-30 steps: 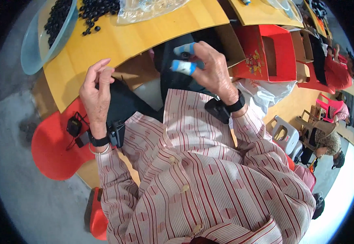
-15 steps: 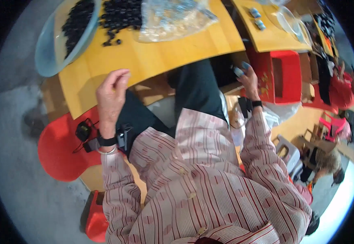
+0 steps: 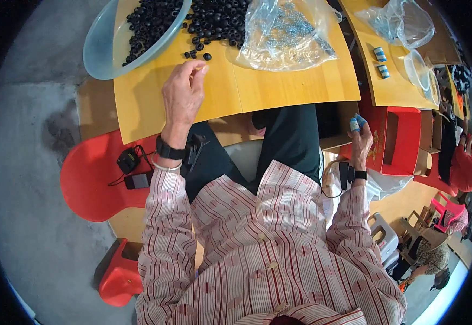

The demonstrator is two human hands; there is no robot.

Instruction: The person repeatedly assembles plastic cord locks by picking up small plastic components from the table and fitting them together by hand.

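Observation:
My left hand (image 3: pixel 184 92) hovers at the front of the yellow table (image 3: pixel 295 89), fingers loosely bent and slightly apart from the thumb, with nothing visible in it. Just beyond its fingertips lie loose black bead-like parts (image 3: pixel 207 56), at the near edge of a larger black pile (image 3: pixel 222 21). My right hand (image 3: pixel 361 145) is low beside the table's right corner, next to an open box. Blue-and-white coverings (image 3: pixel 354 125) sit at its thumb and a fingertip and look like wraps. Its fingers are apart, and I see nothing gripped.
A translucent tub (image 3: pixel 96 50) of black parts stands at the left, and a clear bag (image 3: pixel 260 57) of small silvery pieces lies right of the pile. Two blue-and-white rolls (image 3: pixel 383 71) lie on the neighbouring table. A red stool (image 3: pixel 87 176) holds black devices. Other people work at the far right.
My left hand has moved up and forward over the table, towards the black parts. My right hand stays by the box, its fingers closer together. The whole view has shifted.

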